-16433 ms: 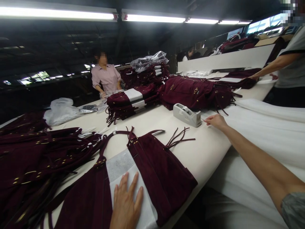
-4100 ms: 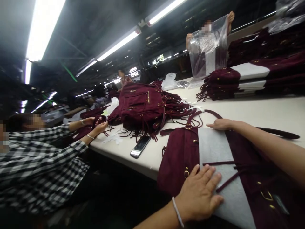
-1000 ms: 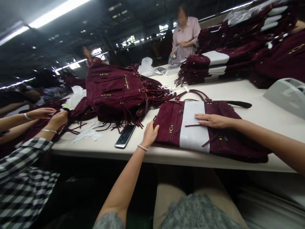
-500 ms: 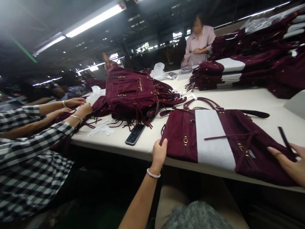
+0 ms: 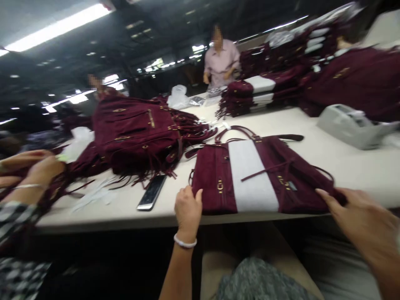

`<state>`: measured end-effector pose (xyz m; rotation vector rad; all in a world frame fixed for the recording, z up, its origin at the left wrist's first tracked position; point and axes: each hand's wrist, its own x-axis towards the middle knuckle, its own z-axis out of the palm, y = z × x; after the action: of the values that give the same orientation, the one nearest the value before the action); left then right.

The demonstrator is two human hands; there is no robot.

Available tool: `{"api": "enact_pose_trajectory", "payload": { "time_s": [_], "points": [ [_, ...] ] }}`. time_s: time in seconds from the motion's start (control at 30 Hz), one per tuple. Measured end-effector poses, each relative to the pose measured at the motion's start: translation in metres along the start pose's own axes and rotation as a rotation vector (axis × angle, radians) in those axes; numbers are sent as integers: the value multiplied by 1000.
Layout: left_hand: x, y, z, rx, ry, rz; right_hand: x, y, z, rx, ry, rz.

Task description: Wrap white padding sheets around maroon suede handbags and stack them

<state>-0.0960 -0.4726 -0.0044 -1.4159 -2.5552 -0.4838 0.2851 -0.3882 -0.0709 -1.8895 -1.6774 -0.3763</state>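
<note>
A maroon suede handbag (image 5: 214,179) lies flat at the table's front edge, a white paper band (image 5: 251,179) around its middle. Its handles point away from me. My left hand (image 5: 188,208), with a white band on the wrist, grips the bag's lower left corner, thumb on top and fingers partly hidden behind it. At the opposite end, my right hand (image 5: 356,212) is closed on the bag's right side, thumb over the front; the other fingers are mostly hidden. A thin maroon cord (image 5: 264,171) trails across the paper band.
A phone (image 5: 152,192) and white gloves (image 5: 96,195) lie to the left. Stacked maroon bags (image 5: 137,125) stand behind them. A co-worker's hands (image 5: 43,171) are at far left. A grey dispenser-like device (image 5: 346,125) and piled bags (image 5: 353,79) are at right; another person (image 5: 221,62) stands behind.
My view has swung right. My right hand has come inward and now holds the bag's right end; the black strip seen beside it is no longer visible. The left hand keeps its hold.
</note>
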Motion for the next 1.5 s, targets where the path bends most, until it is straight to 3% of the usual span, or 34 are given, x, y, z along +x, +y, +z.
{"api": "enact_pose_trajectory", "payload": {
  "time_s": [0.07,0.13,0.2,0.27,0.33,0.37,0.47,0.53,0.63,0.73,0.83,0.9,0.97,1.07,1.2,1.3,1.4,1.5],
  "points": [
    [12,-3,3,-112,-4,-65,8,-9,-10,52,-13,-35],
    [25,-8,10,-420,-6,-190,15,-15,-11,116,-6,25],
    [33,-13,18,-880,-97,-389,19,-16,-5,202,-5,172],
    [33,-17,24,-1206,-260,-619,19,-13,3,337,-39,335],
    [27,-19,27,-1297,-359,-777,17,-7,10,488,-130,430],
    [23,-19,28,-1290,-356,-807,17,-5,11,531,-200,441],
    [20,-21,29,-1228,-295,-772,23,1,3,400,-390,387],
    [24,-24,26,-1197,-354,-715,34,-2,-9,213,-373,260],
    [35,-31,20,-1157,-512,-630,59,-17,-24,73,-246,28],
    [51,-32,13,-1062,-585,-534,87,-43,-25,65,-373,-65],
    [67,-24,12,-835,-514,-313,108,-69,-11,115,-569,7],
    [73,-19,16,-612,-405,-160,116,-78,3,157,-588,67],
    [73,-19,26,-445,-299,-97,120,-78,14,203,-563,92],
    [61,-26,44,-453,-226,-175,121,-62,26,302,-545,124],
    [43,-35,59,-786,-324,-350,113,-45,39,351,-546,156],
    [43,-35,60,-896,-345,-424,104,-49,48,288,-492,161],
    [51,-33,58,-849,-338,-398,97,-61,52,223,-412,98],
    [60,-28,55,-651,-342,-237,98,-70,54,180,-323,-71]
  ]
}}
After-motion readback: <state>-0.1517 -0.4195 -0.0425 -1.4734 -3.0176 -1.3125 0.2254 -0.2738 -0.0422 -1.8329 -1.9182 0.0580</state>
